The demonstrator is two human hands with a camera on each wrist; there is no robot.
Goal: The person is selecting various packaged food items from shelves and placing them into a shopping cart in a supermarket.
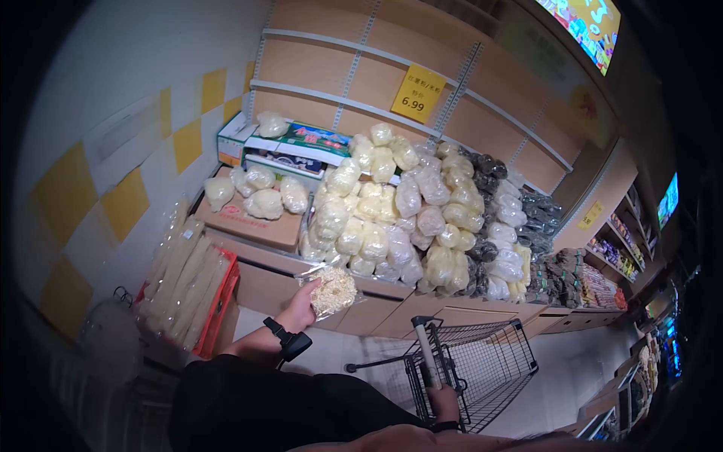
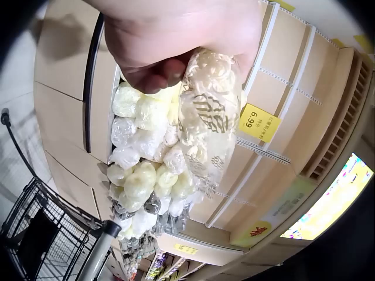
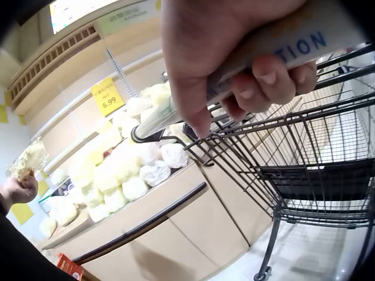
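Noodle bag (image 1: 333,290), clear and filled with a pale dried nest, is pinched at its lower end by the left hand (image 1: 303,307), fingers curled tight, and held up before the heaped display of bagged goods (image 1: 392,218), perhaps for inspection. Cart handle (image 1: 427,351) is wrapped by the right hand (image 3: 234,64), steadying the wire cart (image 1: 482,369). A yellow price sign (image 1: 418,93) is hung on beige shelving; pale floor lies below.

right hand (image 3: 234,64): fingers curled round cart handle (image 3: 246,64)
cart (image 3: 304,170): wire basket, below hand
bags (image 3: 126,170): pale, piled on shelf beside cart
price tag (image 3: 108,96): yellow, 6.99, above pile
left hand (image 3: 17,190): far left, holds a clear bag (image 3: 26,159)
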